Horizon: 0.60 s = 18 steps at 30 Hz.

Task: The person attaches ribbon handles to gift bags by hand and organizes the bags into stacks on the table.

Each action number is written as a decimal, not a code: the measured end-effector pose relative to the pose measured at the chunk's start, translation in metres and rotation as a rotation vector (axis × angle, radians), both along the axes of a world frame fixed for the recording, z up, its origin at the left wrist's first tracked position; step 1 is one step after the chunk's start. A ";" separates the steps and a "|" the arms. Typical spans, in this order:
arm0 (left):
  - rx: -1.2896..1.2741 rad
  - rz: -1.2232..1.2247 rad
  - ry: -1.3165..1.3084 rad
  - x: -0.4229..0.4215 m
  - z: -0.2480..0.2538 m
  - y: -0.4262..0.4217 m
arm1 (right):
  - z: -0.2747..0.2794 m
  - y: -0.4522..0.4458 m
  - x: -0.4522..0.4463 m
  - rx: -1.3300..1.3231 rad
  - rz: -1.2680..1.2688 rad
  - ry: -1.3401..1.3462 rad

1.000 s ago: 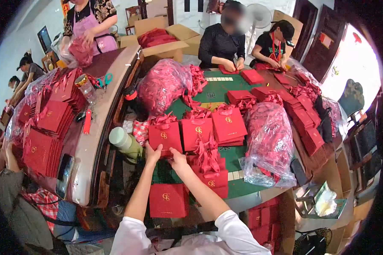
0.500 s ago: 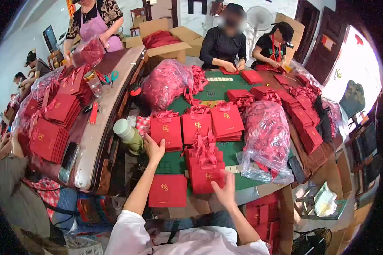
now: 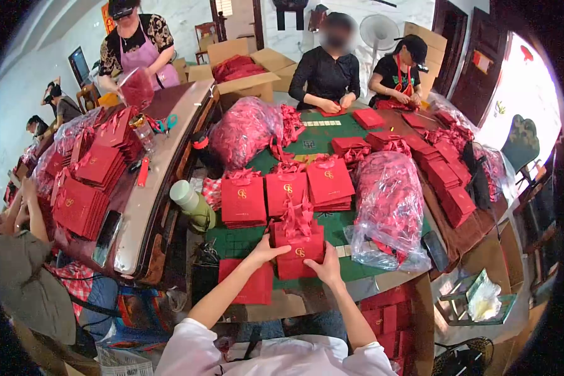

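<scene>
A stack of red gift bags (image 3: 298,236) with gold lettering and ribbon handles stands upright before me. My left hand (image 3: 264,252) holds its left side, thumb across the front. At the stack's right edge, my right hand (image 3: 326,268) grips it with the thumb on the front; the other fingers are hidden behind. A single red bag (image 3: 247,288) lies flat at the table's near edge, partly under my left forearm. Behind stand three more bag stacks: a left one (image 3: 242,199), a middle one (image 3: 286,192) and a right one (image 3: 329,183).
A clear plastic sack of red bags (image 3: 388,200) sits to the right, another sack (image 3: 247,131) farther back. A green bottle (image 3: 193,205) stands left. A phone (image 3: 435,250) lies at the right edge. Co-workers sit across the table; an open carton (image 3: 247,81) is behind.
My left hand has moved right and down from the left bag stack to the near stack. My right hand has closed on that stack's right side.
</scene>
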<state>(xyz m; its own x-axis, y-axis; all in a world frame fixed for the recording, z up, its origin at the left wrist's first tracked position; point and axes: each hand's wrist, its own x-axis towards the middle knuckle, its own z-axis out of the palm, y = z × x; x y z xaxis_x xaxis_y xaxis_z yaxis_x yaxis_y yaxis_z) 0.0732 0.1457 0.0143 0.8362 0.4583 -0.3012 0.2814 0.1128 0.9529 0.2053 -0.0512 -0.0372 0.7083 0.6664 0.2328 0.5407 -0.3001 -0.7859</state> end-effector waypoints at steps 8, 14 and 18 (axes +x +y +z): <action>0.438 0.201 0.184 0.035 -0.096 0.023 | -0.007 0.020 0.012 -0.026 0.018 0.003; 0.527 0.188 0.469 0.032 -0.055 0.006 | -0.007 0.021 0.006 -0.006 -0.069 0.037; 0.520 0.141 0.348 0.029 -0.050 0.003 | -0.011 0.016 0.004 0.070 -0.086 0.034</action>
<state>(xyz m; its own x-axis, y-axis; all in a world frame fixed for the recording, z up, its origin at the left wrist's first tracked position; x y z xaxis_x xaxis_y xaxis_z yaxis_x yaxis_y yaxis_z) 0.1021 0.1489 -0.0356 0.6507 0.7160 -0.2527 0.6003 -0.2813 0.7487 0.2090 -0.0356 -0.0478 0.7702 0.5862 0.2514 0.4880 -0.2879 -0.8240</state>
